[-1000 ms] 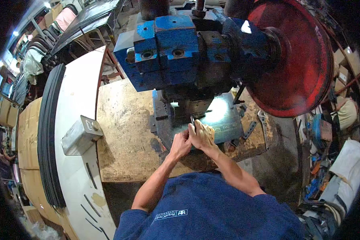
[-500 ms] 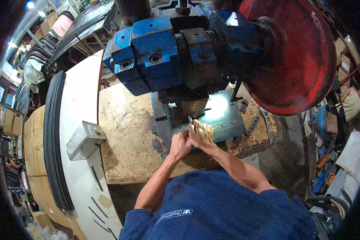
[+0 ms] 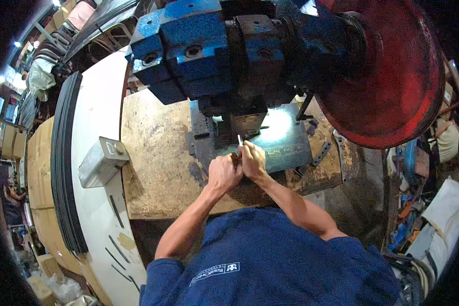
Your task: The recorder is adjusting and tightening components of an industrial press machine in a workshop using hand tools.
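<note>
A thin, narrow strip (image 3: 240, 139) sticks up from the closed fingers of my right hand (image 3: 253, 160), its face catching light. My left hand (image 3: 224, 174) is curled up beside it, touching or nearly touching the right; what its fingers hold is hidden. Both hands are just in front of the dark tooling (image 3: 245, 125) under a blue press head (image 3: 194, 51). Beneath that head, a flat steel plate (image 3: 289, 148) is brightly lit on its right side.
A big red flywheel (image 3: 392, 86) overhangs the right. The press stands on a stained wooden table (image 3: 155, 153). To the left, a metal canister (image 3: 103, 160) and several thin dark strips (image 3: 118, 247) lie on a white board (image 3: 97, 102), beside stacked long black pieces (image 3: 64, 168).
My view has shifted slightly. The strip now points more upright and shows a brighter face. My left hand has turned, showing more of its back, and both hands remain close together.
</note>
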A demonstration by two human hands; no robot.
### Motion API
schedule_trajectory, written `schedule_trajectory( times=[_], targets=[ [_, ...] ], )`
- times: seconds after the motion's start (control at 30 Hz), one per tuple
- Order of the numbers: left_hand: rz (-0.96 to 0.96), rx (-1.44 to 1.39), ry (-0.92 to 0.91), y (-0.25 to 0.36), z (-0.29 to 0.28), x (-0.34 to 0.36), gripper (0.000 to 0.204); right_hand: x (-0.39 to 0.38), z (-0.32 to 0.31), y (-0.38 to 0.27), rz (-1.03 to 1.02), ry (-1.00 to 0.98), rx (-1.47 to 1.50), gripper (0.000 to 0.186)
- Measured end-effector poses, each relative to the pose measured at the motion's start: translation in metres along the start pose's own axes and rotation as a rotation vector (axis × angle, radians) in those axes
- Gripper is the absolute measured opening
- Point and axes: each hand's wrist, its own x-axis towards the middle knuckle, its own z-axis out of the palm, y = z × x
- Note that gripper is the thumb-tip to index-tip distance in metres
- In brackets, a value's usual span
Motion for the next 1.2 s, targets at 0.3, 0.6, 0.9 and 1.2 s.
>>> schedule_trajectory(
  times=[0.3,0.6,0.9,1.2],
  targets=[
    [-0.012,0.222,-0.013,0.005,-0.006,-0.006,0.031,-0.002,0.013,0.005,-0.027,0.125,0.067,0.011],
    [-0.001,0.201,-0.009,0.009,-0.007,-0.009,0.028,0.014,-0.024,-0.019,0.432,-0.292,0.220,0.029],
    [0.065,-0.098,-0.167,0.028,0.001,-0.035,0.025,-0.006,-0.072,-0.010,0.294,-0.556,0.234,0.027],
    [-0.185,-0.489,0.099,-0.012,0.006,-0.036,0.009,-0.125,-0.158,0.142,0.776,0.364,0.145,0.019]
  ],
)
